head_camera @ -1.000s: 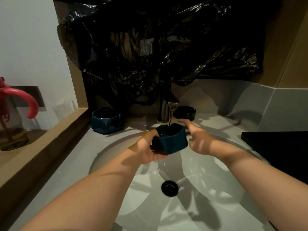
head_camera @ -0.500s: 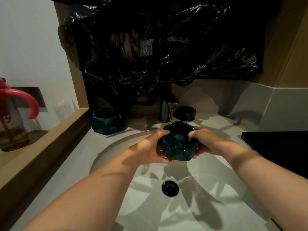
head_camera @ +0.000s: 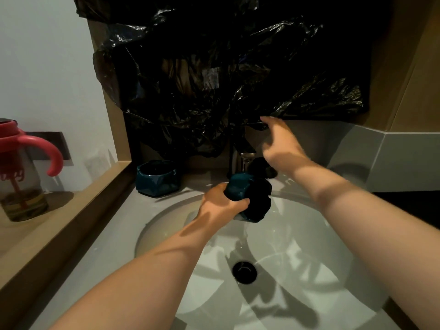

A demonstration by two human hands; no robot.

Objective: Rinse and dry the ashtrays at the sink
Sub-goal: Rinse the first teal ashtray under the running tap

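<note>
Midway through a rinse: a teal ashtray [head_camera: 239,188] is held tilted over the basin [head_camera: 309,258], just below the tap [head_camera: 240,160].
Curled round its side wall, the left grip [head_camera: 221,203] carries it alone; the right grip [head_camera: 281,144] is spread, holding nothing, up by the tap's lever. Stiff, glazed and likely weighty, the piece looks slick when wet and would probably chip if dropped, so wall and base seem the safest hold. A second ashtray [head_camera: 157,178] waits at the worktop's [head_camera: 100,246] back edge.

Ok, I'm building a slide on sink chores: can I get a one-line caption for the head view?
Left hand grips a tilted teal ashtray over the basin while the right hand reaches toward the faucet.
</note>
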